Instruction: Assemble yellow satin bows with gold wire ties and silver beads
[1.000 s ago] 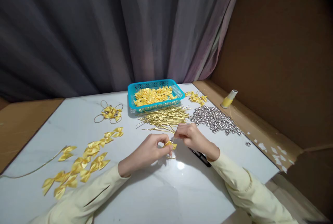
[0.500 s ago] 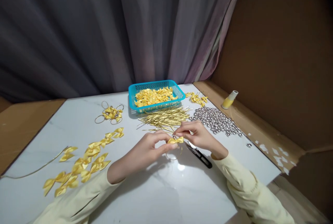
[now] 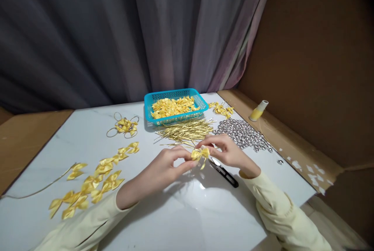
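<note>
My left hand point(image 3: 166, 165) and my right hand point(image 3: 226, 150) meet over the middle of the white table point(image 3: 163, 212), both pinching one small yellow ribbon bow point(image 3: 200, 153) held just above the surface. A thin gold wire hangs from the bow. Black thread snips point(image 3: 223, 171) lie on the table right under my right hand. A pile of gold wire ties point(image 3: 184, 130) lies just beyond my fingers, and a heap of silver beads point(image 3: 242, 134) is to the right of it.
A turquoise basket point(image 3: 175, 118) of yellow bows stands at the back. Several loose yellow bows point(image 3: 93, 181) lie at the left, a wired bow cluster point(image 3: 125, 126) behind them, and a few more bows point(image 3: 221, 109) beside the basket. A yellow thread spool point(image 3: 258, 111) rests on the cardboard wall's ledge.
Both hands lifted the bow slightly and shifted it right and away from me; the black snips, hidden under my right wrist before, now show.
</note>
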Available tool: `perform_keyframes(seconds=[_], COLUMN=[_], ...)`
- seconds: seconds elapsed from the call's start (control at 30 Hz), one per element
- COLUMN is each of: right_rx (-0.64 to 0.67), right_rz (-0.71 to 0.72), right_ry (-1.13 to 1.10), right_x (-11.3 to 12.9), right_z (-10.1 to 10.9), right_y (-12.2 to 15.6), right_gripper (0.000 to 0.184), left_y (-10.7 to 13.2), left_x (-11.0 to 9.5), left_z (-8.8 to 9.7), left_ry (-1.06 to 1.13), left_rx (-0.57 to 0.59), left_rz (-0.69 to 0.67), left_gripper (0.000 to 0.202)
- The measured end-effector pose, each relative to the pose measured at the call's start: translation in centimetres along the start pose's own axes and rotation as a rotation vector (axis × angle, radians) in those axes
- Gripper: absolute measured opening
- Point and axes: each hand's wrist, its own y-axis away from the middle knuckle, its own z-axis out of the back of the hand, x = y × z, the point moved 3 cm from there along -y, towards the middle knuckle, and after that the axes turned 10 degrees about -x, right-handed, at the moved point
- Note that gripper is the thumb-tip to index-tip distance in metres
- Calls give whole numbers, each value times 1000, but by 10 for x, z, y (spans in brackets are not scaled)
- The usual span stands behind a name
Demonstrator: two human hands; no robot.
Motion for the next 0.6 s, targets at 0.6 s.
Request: perform_keyframes(seconds=[0.6], right_rx=[96], right_rz=[-158], right_ry=[-146], right_x=[11], right_z=[2], right_y=[3], right_gripper=[18], left_y=[11], left_x=[-8], left_z=[1], left_ry=[-190], left_rx=[-134], left_rz=[-221], left_gripper=[14])
